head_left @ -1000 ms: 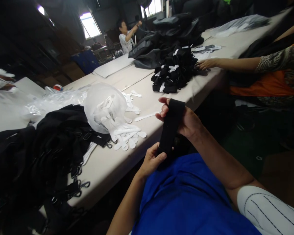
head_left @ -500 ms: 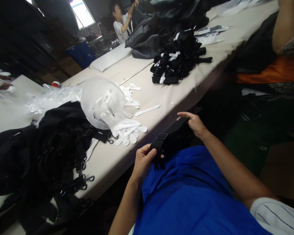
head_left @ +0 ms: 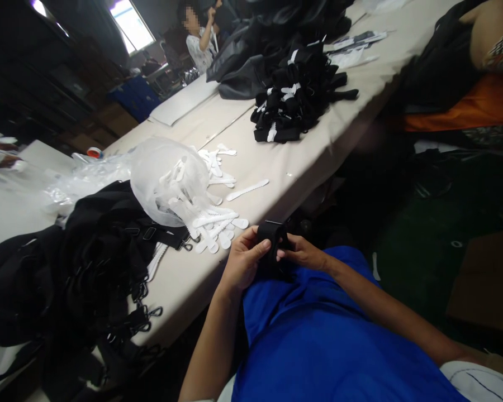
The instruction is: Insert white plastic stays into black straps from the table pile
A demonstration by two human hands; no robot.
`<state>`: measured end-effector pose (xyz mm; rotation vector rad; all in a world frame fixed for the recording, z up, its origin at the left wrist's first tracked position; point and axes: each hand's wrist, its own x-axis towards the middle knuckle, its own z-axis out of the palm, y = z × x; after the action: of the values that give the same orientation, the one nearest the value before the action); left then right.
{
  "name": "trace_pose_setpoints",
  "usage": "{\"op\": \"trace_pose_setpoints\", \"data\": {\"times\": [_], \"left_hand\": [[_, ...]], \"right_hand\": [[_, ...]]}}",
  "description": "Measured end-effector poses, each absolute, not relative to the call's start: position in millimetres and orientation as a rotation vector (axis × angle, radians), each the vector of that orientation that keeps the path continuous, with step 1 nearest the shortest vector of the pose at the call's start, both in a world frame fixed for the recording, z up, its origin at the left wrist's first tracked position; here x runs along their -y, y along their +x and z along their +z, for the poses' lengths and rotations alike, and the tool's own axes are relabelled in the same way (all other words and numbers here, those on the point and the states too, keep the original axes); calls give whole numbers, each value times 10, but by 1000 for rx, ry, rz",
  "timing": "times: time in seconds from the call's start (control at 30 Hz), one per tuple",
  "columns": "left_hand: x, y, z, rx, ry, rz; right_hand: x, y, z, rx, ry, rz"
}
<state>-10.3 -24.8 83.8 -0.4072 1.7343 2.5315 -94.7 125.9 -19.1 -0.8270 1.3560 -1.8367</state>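
A black webbing strap (head_left: 271, 231) is folded into a loop above my lap, its metal slider at the top. My left hand (head_left: 245, 259) grips the strap from the left, thumb pressed on its front. From the right, my right hand (head_left: 305, 252) closes on the same strap, and some of its fingers are hidden behind the webbing. On the table edge nearest my left hand lie white strips with serrated edges (head_left: 213, 226), spilling from a translucent plastic bag (head_left: 159, 187).
A heap of black straps with metal hooks (head_left: 104, 251) covers the table's left. Rolled black straps with white bands (head_left: 293, 100) are piled further back, beside black sheet material (head_left: 247, 72). Another person (head_left: 199, 42) stands across the table (head_left: 310, 151); a co-worker's arm (head_left: 486, 39) shows at right.
My right hand has come in from the upper right towards my left hand. The strap, stretched between the hands before, is now folded into a compact loop. The camera view has shifted slightly.
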Motion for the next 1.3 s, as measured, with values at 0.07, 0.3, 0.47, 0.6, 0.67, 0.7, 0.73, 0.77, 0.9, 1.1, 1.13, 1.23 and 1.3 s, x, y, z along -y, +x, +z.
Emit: {"op": "trace_pose_setpoints", "data": {"times": [0.07,0.3,0.47,0.6,0.67,0.7,0.73,0.77,0.9,1.1,1.13,1.23,1.3], "left_hand": [[250,-93,815,-1723,-417,2541],[197,-151,575,-1804,-572,2628],[74,-180,422,-1793,-802,2742],[-85,-161,323,-2020,-890,2732],[-85,-139,306,-2434,-920,2564],[-61,-122,305,-2637,-886,2433],[-25,-102,304,-2744,-791,2324],[14,-78,301,-2727,-641,2267],[73,26,234,-2042,-298,2428],[-98,150,218,-2058,-509,2462],[-96,170,224,-2078,-530,2470],[0,253,206,-1994,-660,2507],[118,343,173,-1818,-766,2540]], "right_hand": [[-1260,-935,-211,-1283,-673,-1865],[-1130,-634,-220,-948,-175,-2087],[-1124,-449,-102,-917,-290,-2067],[-1121,-412,-83,-1234,-291,-2088],[-1128,-416,-54,-1233,-231,-2098],[-1133,-420,-26,-1186,-206,-2108],[-1137,-425,9,-1124,-191,-2116],[-1136,-433,49,-1061,-187,-2123],[-1072,-501,181,-1007,-260,-2166],[-905,-612,114,-1569,-584,-2163],[-887,-613,84,-1645,-643,-2130],[-857,-643,30,-1844,-842,-1975],[-836,-743,49,-1842,-993,-1765]]}}
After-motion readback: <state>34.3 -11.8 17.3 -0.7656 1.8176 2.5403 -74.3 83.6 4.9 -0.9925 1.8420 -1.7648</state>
